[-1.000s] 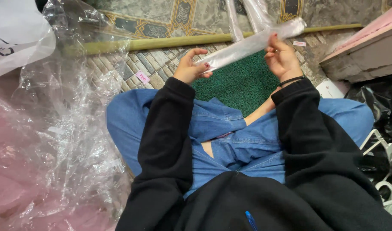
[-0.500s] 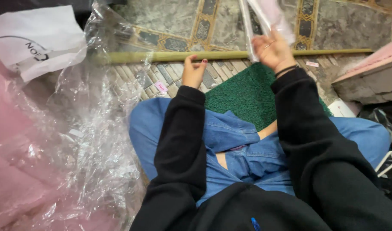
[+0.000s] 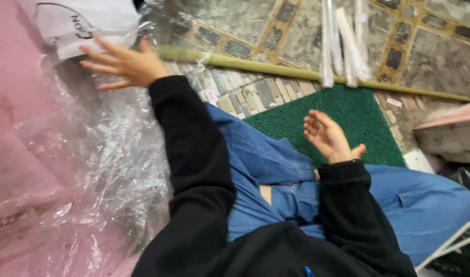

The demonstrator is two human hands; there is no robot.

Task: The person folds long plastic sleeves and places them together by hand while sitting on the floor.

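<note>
The left hand is stretched out with its fingers spread wide, holding nothing, hovering over the crinkled clear plastic sheet; whether the fingertips touch the sheet cannot be told. Just beyond its fingers lies a white plastic bag, and the pink fabric shows under the plastic below and outward of that hand. The right hand is open and empty, palm up with fingers loosely curled, above the green mat. Well beyond the right hand, past the mat's far edge, several rolled clear plastic sleeves lie across a thin yellowish rod on the patterned tile floor.
</note>
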